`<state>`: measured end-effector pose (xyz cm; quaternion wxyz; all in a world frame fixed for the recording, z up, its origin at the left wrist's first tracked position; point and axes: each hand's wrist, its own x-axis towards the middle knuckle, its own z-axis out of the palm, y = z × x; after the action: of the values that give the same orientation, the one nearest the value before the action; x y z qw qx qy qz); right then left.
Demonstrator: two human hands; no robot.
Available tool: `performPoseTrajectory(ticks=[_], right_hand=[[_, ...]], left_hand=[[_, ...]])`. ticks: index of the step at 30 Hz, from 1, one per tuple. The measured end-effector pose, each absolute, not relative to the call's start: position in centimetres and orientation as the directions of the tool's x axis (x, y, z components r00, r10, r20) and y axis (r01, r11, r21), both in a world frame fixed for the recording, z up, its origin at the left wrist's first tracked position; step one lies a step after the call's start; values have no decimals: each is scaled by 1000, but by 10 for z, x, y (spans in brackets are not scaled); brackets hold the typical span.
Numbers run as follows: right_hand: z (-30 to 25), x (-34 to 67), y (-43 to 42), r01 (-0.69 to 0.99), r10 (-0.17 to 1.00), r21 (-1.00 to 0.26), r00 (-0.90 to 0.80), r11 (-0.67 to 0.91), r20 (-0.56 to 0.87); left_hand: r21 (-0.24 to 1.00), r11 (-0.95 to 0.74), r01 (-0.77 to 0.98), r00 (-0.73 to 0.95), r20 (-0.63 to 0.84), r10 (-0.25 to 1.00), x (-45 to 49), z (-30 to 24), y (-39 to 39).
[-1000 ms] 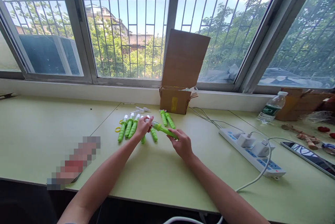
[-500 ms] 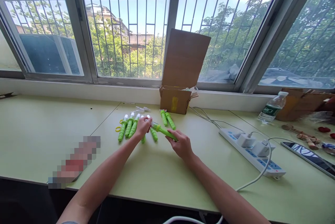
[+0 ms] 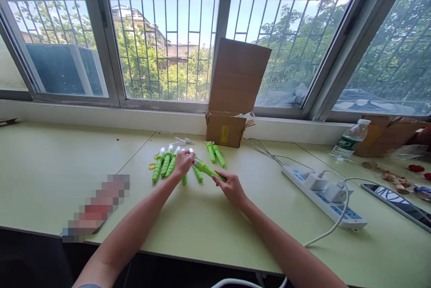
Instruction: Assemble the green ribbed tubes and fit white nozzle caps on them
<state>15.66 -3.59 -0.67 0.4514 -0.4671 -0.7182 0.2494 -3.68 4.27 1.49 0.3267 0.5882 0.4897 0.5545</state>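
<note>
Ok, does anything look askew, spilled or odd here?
Mainly the pixelated patch at the desk's front left: it hides what lies there. I see no spill. The green tube, held between the left hand and right hand, shows no obvious damage.

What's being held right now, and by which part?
A green tube: the left hand grips its clear end, the right hand its green end.

Forearms angled inward; left hand, right hand near each other, both curled gripping.
</note>
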Motion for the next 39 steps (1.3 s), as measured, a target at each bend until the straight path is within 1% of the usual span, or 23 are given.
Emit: performPoseTrajectory(ticks=[4, 7, 10, 13, 15, 16, 17, 19, 21, 22, 24, 26, 28, 31, 34, 36, 39], right_hand=[[-4, 155, -36, 258, 944, -915, -200, 310, 263], [-3, 156, -36, 113, 963, -984, -246, 138, 107], [-4, 160, -33, 2, 955, -998, -290, -62, -60], [-6, 164, -29, -79, 897, -969, -402, -233, -183], [-6, 166, -28, -93, 864, -955, -458, -282, -210], [-6, 166, -28, -92, 864, -957, -461, -276, -205], [-6, 165, -29, -83, 877, -966, -443, -246, -186], [-5, 163, -31, -25, 923, -992, -369, -126, -108], [-6, 160, -33, 102, 958, -993, -283, 68, 37], [-6, 159, -33, 186, 960, -966, -246, 180, 132], [-9, 158, -33, 362, 921, -848, -194, 386, 337], [-12, 159, -32, 512, 847, -690, -164, 512, 506], [-16, 161, -30, 634, 782, -543, -163, 550, 602], [-18, 165, -30, 785, 714, -331, -192, 523, 673], [-17, 167, -32, 858, 657, -161, -239, 488, 715], [-15, 167, -34, 874, 645, -105, -264, 475, 717], [-12, 167, -36, 878, 656, -89, -280, 470, 701]], left_hand=[[898, -351, 263, -100, 388, 916, -37, 14, 45], [886, -378, 269, -99, 416, 904, -37, 13, 46], [876, -401, 269, -86, 436, 896, -37, 12, 47], [867, -436, 241, -65, 463, 884, -37, 12, 46], [862, -462, 211, -51, 482, 875, -38, 12, 45], [860, -470, 197, -46, 487, 872, -38, 13, 44], [861, -474, 185, -43, 489, 871, -38, 14, 44], [864, -473, 170, -43, 486, 873, -37, 15, 42], [877, -457, 148, -51, 468, 882, -36, 16, 40], [888, -442, 129, -53, 451, 891, -36, 17, 39], [914, -401, 68, -48, 404, 914, -35, 17, 38], [934, -357, -7, -52, 356, 933, -35, 16, 39], [944, -322, -79, -73, 316, 946, -36, 16, 40], [947, -289, -141, -85, 280, 956, -38, 18, 41], [947, -291, -135, -73, 283, 956, -38, 19, 41], [949, -297, -110, -76, 290, 954, -37, 20, 41], [956, -287, -52, -82, 282, 956, -35, 19, 39]])
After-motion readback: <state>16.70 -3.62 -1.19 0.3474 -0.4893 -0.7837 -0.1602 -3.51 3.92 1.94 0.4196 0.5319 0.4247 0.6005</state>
